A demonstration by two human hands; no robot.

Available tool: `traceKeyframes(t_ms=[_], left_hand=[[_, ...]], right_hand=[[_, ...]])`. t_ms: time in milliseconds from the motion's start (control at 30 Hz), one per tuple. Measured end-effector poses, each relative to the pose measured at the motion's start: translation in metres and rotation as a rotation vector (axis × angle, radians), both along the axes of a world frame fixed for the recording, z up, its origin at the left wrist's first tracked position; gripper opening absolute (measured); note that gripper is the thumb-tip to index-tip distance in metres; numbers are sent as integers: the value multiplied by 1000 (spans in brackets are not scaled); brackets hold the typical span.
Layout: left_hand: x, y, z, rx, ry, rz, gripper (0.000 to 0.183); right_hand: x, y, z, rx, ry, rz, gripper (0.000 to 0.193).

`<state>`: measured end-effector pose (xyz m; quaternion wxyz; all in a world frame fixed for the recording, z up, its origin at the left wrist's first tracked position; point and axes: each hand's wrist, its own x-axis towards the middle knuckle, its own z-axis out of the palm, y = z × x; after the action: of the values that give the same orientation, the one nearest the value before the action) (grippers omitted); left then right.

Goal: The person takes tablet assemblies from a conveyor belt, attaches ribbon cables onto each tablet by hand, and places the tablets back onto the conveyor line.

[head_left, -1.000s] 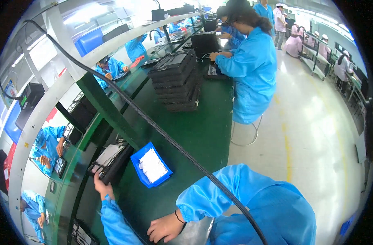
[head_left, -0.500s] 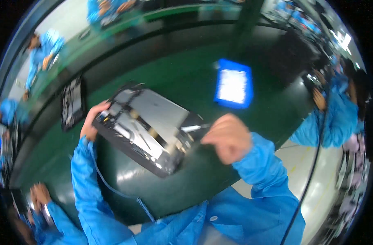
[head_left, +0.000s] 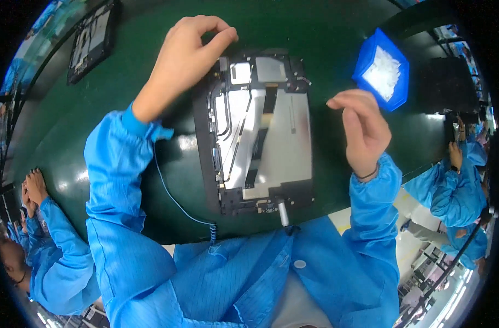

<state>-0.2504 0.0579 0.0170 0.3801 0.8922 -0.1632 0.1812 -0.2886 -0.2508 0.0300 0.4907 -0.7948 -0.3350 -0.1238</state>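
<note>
An opened tablet [head_left: 285, 139] lies on the green table before me, its silver plates, dark ribbon cable and black frame exposed. From its lower edge a short white tab [head_left: 283, 214] sticks out toward me. My left hand [head_left: 189, 52] is raised by the tablet's upper left corner, fingers loosely curved, a gap between thumb and forefinger, and nothing visible in it. To the right of the tablet is my right hand [head_left: 364, 128], its fingers bent, thumb apart from them, holding nothing I can see. Neither hand plainly touches the tablet.
A blue bin [head_left: 364, 60] of small white pieces stands at the far right. Another opened device [head_left: 91, 41] lies at the far left. A blue coiled cord [head_left: 178, 205] runs from my left cuff toward my front. People in blue smocks sit on both sides.
The tablet was tilted, held at its left by my left hand; now it lies turned more upright in view. Both hands have come away from it. My view has shifted.
</note>
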Motion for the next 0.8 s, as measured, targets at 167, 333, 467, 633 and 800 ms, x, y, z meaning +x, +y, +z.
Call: traceKeyframes(t_ms=[167,333,467,633,800], left_hand=[[-79,-40,8,156,59,-156,18],[-108,-54,2,141,-126,-259,25],[-130,-55,-7,338,-731,-352,17],[-130,-54,-10,497,-769,-452,16],[-120,-60,-10,466,-856,-612,13]], right_hand=[[1,-9,-1,-109,-12,-9,17],[-5,-4,-1,-176,-20,112,17],[-23,8,-6,-197,29,293,21],[-42,24,-9,-249,62,392,22],[-37,17,-9,-310,147,393,18]])
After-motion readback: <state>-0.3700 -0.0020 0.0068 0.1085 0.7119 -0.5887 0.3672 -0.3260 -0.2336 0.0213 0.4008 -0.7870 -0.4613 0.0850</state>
